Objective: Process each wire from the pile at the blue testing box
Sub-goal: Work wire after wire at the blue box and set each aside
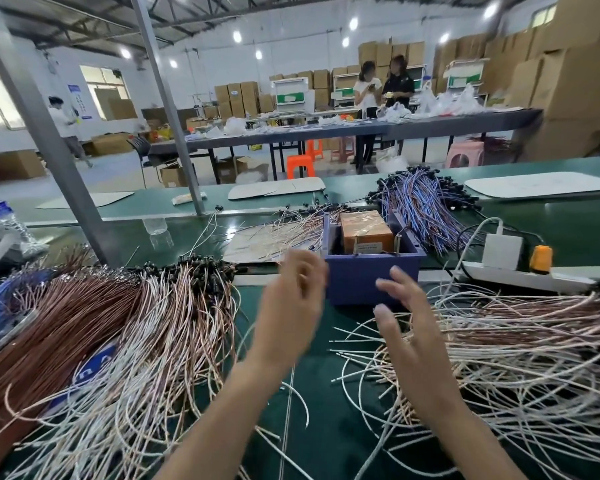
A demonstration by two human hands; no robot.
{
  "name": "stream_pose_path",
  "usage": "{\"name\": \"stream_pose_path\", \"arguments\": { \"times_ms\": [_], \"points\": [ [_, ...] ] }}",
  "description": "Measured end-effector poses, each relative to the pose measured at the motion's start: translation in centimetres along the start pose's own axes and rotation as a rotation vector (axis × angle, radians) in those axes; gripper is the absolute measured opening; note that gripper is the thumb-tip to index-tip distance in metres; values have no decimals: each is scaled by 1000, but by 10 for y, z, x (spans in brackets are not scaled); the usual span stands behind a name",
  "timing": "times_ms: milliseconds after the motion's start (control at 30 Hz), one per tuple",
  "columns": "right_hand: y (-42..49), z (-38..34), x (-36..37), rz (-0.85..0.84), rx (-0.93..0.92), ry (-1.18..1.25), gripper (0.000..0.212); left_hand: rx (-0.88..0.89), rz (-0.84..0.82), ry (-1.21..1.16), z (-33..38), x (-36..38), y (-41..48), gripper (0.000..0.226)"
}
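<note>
Two wire piles lie either side: the left pile [125,341], and the right pile [516,358], whose bare ends point left, toward the hands. Between them stands the blue box [371,275], just beyond both hands. The right hand [406,317], nearer those ends, hovers spread and empty. The left hand [293,296] is blurred, so I cannot tell its grip. The label [368,247] inside the box is unreadable.

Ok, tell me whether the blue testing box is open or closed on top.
Open. Nothing covers the blue testing box; the orange block inside it shows from above.
</note>
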State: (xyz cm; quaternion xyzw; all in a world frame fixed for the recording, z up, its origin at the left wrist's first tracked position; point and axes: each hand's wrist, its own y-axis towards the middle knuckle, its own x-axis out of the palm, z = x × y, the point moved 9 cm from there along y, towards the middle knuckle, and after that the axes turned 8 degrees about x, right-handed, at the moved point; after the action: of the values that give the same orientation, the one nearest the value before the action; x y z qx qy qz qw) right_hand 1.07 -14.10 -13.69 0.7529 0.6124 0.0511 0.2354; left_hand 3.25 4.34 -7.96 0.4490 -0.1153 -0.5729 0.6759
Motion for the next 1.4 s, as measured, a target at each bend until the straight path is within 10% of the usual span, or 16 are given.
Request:
{"name": "stream_pose_path", "arguments": {
  "times_ms": [67,167,600,800,1033,1167,1300,1400],
  "points": [
    [15,6,3,-57,240,562,56,238,-252,137,30,53,-21,5],
    [31,12,-18,37,353,912,20,355,-363,230,32,91,-45,17],
    [12,36,25,-254,135,-160,33,524,-54,690,7,53,-41,17],
    [13,39,-1,-37,238,157,24,292,224,517,10,16,-36,14],
    [10,38,1,-78,225,87,18,-690,129,-754,-59,62,-46,47],
    [5,40,9,-157,211,1,19,-844,267,-1225,-77,50,-42,46],
    [5,40,12,-183,218,36,18,-878,366,-1300,-93,37,-46,39],
    [9,39,5,-142,246,151,19,-799,291,-791,-100,23,-46,35]
  ]
}}
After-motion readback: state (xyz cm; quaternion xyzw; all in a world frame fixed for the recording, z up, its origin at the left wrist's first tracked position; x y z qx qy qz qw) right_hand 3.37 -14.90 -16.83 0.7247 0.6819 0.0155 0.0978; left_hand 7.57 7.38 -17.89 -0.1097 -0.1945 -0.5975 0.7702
